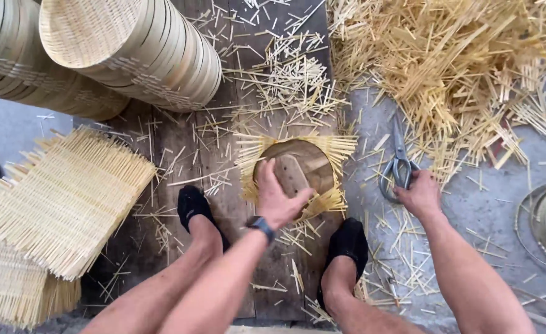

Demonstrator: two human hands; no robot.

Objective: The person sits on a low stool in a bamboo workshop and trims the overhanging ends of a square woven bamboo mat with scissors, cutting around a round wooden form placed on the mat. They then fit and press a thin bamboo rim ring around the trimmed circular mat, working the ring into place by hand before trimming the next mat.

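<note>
Plank floor [180, 148]; left hand [277, 196] covers disc [304, 162]; right hand [419, 195] grips scissors [399, 162].

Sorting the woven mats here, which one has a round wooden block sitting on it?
The small mat between the feet, pressed under the round block by the left hand; the stacked mats at left lie bare.

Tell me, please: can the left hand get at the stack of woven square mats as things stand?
Probably yes, but not at once. The left hand presses on the round wooden block. The woven square mats lie on that side, with only loose bamboo sticks and the left foot between.
</note>
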